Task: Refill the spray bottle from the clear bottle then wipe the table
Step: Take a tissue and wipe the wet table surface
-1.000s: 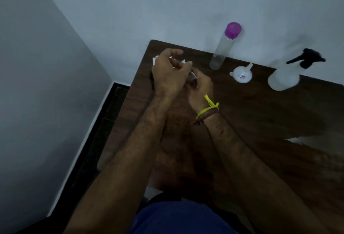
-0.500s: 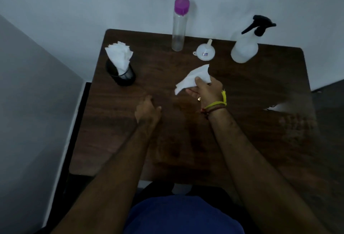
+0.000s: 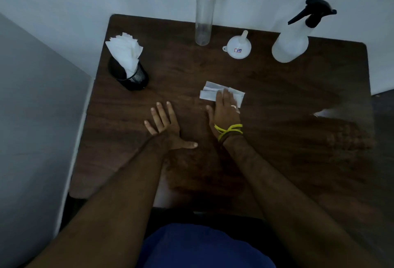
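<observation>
Your right hand [image 3: 226,110] lies flat on a white tissue [image 3: 213,92] at the middle of the frame, with its fingers [image 3: 221,97] straight and pressing the paper against the dark wooden table [image 3: 298,101]. The hand covers the near part of the tissue, so you cannot see its full shape; only the left end and a strip at the right show. A ring and a yellow band are on this hand and wrist.

Your left hand [image 3: 165,127] rests palm down on the table just left of the middle, fingers spread and straight, holding nothing.

Along the upper edge of the table stand three things. The clear bottle [image 3: 203,22] with a purple cap is upright at the upper middle, and the top of the cap touches the frame border. It is hard to tell whether any liquid is inside. To its right a white funnel [image 3: 238,46] sits mouth down, with a small label that is too small to read. The spray bottle [image 3: 292,43] with a black trigger head stands at the upper right.

At the upper left a black mesh holder [image 3: 134,78] carries folded white napkins [image 3: 125,52].

The light is dim, and the right part of the table is blurred. The lower frame shows your forearms and blue cloth.
</observation>
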